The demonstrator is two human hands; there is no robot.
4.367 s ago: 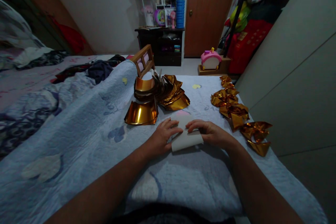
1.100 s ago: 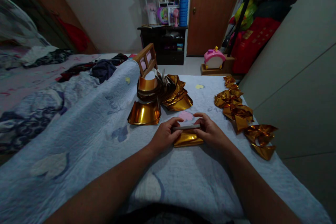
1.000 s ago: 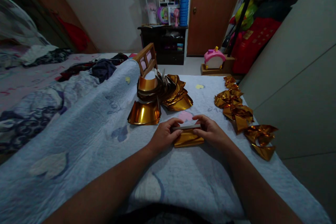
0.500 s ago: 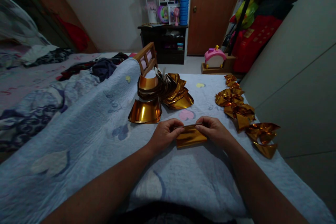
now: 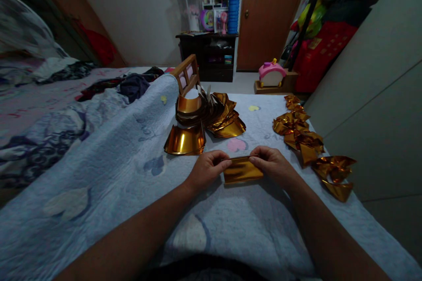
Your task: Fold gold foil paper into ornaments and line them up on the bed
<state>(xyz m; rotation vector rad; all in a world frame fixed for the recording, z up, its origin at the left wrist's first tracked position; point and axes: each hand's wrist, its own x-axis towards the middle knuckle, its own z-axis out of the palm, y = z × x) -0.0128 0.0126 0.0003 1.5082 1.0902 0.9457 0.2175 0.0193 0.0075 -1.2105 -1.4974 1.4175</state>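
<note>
A small sheet of shiny gold foil paper (image 5: 243, 172) hangs between my two hands, its upper edge looking folded or rolled over. My left hand (image 5: 208, 167) pinches the upper left corner between thumb and fingers. At the upper right corner, my right hand (image 5: 271, 163) grips it the same way. Beyond my left hand lies a fanned stack of gold foil sheets (image 5: 185, 139), with more gold sheets (image 5: 227, 128) spread behind and to the right. Off to the right, several folded gold foil pieces (image 5: 303, 138) form a line along the edge of the bed.
A pale blue quilt (image 5: 132, 210) with heart shapes covers the surface under my hands. Behind the foil stands a small wooden frame (image 5: 186, 73). Clothes (image 5: 135, 87) lie on the left. Farther back are a dark cabinet (image 5: 211, 59) and a pink toy (image 5: 272, 73).
The view has shifted slightly, so everything sits a little farther right. Both hands keep their pinch on the gold foil paper, which shows slightly more of its face.
</note>
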